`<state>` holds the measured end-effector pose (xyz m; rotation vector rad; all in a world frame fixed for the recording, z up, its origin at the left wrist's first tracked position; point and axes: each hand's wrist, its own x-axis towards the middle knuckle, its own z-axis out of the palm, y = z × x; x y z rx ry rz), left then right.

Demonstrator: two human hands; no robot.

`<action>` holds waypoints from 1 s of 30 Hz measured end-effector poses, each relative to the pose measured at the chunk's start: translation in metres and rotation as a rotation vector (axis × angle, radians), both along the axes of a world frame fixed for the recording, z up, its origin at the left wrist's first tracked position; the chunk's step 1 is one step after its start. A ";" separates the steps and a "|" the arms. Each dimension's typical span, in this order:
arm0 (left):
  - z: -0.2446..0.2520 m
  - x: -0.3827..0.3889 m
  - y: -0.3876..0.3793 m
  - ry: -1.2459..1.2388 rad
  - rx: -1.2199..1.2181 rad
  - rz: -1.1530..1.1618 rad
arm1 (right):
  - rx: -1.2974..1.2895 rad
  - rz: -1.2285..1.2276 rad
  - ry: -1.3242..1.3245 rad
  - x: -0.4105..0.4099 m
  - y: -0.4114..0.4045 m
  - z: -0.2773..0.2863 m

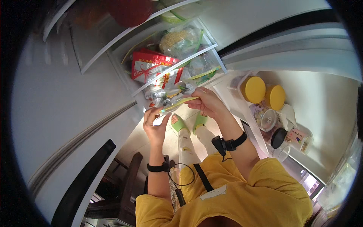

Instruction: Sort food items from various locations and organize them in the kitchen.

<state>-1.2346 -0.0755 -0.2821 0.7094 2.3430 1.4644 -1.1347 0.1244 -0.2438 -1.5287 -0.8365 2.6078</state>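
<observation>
A clear plastic zip bag [173, 100] with a yellow-green zip strip is stretched between my hands, at the front of an open fridge drawer [178, 63]. My right hand [209, 103] pinches the strip's right end. At the other end, my left hand [155, 123] has its thumb and fingers around the bag's corner. What the bag contains is partly dark and hard to make out. Inside the drawer lie a red and white gift-style packet [156, 66] bearing writing, and a clear bag of pale yellow grains or beans [177, 41].
On my right, the open fridge door's bin [251, 119] carries jars with yellow lids [254, 89], clear plastic jars [268, 119] and a black-lidded container [279, 138]. A second door with a black handle [85, 181] stands to my left. Dark wooden furniture [129, 184] is behind it.
</observation>
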 end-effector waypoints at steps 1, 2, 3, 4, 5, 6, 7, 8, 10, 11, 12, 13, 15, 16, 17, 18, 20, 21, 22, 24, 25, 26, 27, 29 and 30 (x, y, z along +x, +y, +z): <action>0.003 -0.002 -0.004 0.001 0.004 -0.005 | 0.004 -0.005 0.001 0.007 0.000 0.001; 0.005 -0.002 -0.011 -0.201 0.079 -0.114 | -0.002 -0.021 0.016 0.016 0.000 -0.002; 0.011 -0.002 -0.016 -0.403 0.152 -0.224 | -0.009 -0.038 0.032 0.024 0.000 -0.003; 0.020 0.000 -0.015 -0.520 0.205 -0.249 | -0.010 -0.042 0.032 0.031 0.001 -0.004; 0.021 0.000 -0.016 -0.585 0.193 -0.266 | -0.088 -0.059 0.037 0.037 0.002 -0.005; 0.029 -0.001 -0.015 -0.576 0.170 -0.273 | -0.170 -0.076 0.044 0.041 0.001 -0.002; 0.036 -0.001 -0.014 -0.566 0.147 -0.279 | -0.178 -0.080 0.045 0.046 0.000 0.001; 0.040 0.001 -0.018 -0.566 0.139 -0.280 | -0.125 -0.064 0.020 0.050 -0.002 0.005; 0.043 0.003 -0.020 -0.620 0.191 -0.295 | 0.060 -0.037 -0.141 0.048 -0.007 0.017; 0.048 0.004 -0.022 -0.613 0.188 -0.294 | 0.058 -0.036 -0.134 0.046 -0.011 0.025; 0.054 0.006 -0.021 -0.551 0.154 -0.294 | 0.421 0.223 -0.254 0.047 -0.013 0.031; 0.060 0.009 -0.019 -0.490 0.121 -0.293 | 0.786 0.483 -0.371 0.048 -0.016 0.036; 0.069 0.012 -0.015 -0.509 0.128 -0.283 | 1.059 0.402 -0.246 0.049 -0.032 0.046; 0.074 0.012 -0.015 -0.531 0.132 -0.268 | 1.522 0.547 -0.280 0.042 -0.037 0.066; 0.080 0.013 -0.015 -0.527 0.130 -0.264 | 1.987 0.687 -0.308 0.035 -0.040 0.079; 0.086 0.016 -0.013 -0.348 0.063 -0.286 | 1.991 0.685 -0.309 0.033 -0.042 0.084; 0.099 0.021 -0.010 -0.150 0.019 -0.272 | 1.698 0.681 0.378 0.030 -0.046 0.089; 0.105 0.024 -0.009 -0.147 0.023 -0.274 | 1.703 0.679 0.376 0.030 -0.049 0.088; 0.110 0.026 -0.009 -0.152 0.038 -0.206 | 1.551 0.666 0.388 0.031 -0.054 0.082; 0.111 0.032 -0.011 -0.180 0.059 -0.079 | 1.401 0.651 0.402 0.033 -0.058 0.083; 0.112 0.032 -0.014 -0.178 0.060 -0.078 | 1.327 0.629 0.420 0.033 -0.058 0.086; 0.112 0.030 -0.017 -0.002 0.050 -0.135 | 1.253 0.606 0.436 0.034 -0.057 0.089; 0.113 0.029 -0.021 0.171 0.040 -0.193 | 1.254 0.605 0.434 0.038 -0.053 0.089; 0.122 0.024 -0.034 0.106 0.077 -0.139 | 1.520 0.609 0.412 0.052 -0.037 0.089; 0.127 0.021 -0.037 0.052 0.097 -0.092 | 1.625 0.583 0.403 0.062 -0.028 0.081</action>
